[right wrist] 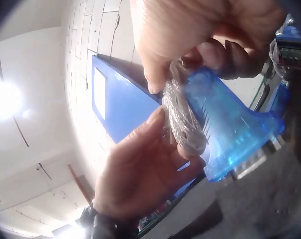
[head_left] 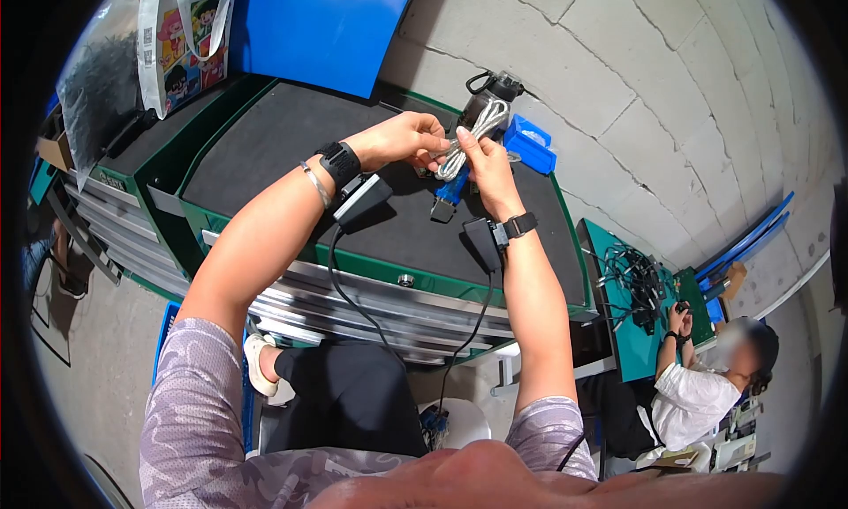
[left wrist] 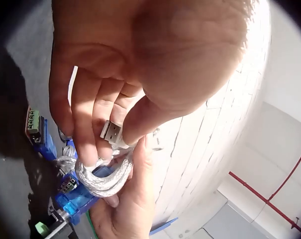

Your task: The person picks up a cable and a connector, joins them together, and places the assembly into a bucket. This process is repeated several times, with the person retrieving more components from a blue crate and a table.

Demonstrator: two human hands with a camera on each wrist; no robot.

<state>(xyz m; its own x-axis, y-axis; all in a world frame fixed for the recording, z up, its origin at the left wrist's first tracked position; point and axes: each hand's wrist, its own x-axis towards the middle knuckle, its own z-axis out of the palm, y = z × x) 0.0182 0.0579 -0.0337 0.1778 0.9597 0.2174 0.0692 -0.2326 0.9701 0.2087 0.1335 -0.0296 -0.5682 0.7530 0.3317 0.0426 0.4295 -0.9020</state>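
A coiled cable in silver braid [head_left: 481,131] is held up over the dark mat between both hands. My left hand [head_left: 397,142] pinches its end, close behind a USB plug [left wrist: 112,131], between thumb and fingers. Around the coil, the fingers of my right hand [head_left: 488,169] grip the bundled loops, the thumb lying over them. A translucent blue serial connector [right wrist: 230,124] hangs from the coil below the right hand. On the mat in the left wrist view lies another blue connector with a green terminal block [left wrist: 33,124].
Behind the hands stand a dark bottle [head_left: 505,87] and a blue bin [head_left: 530,144] against the brick wall. A printed bag [head_left: 181,45] is at the back left, beside a blue panel [head_left: 318,32]. Rightward, a person [head_left: 698,394] sits at a green table with tangled black cables [head_left: 632,279].
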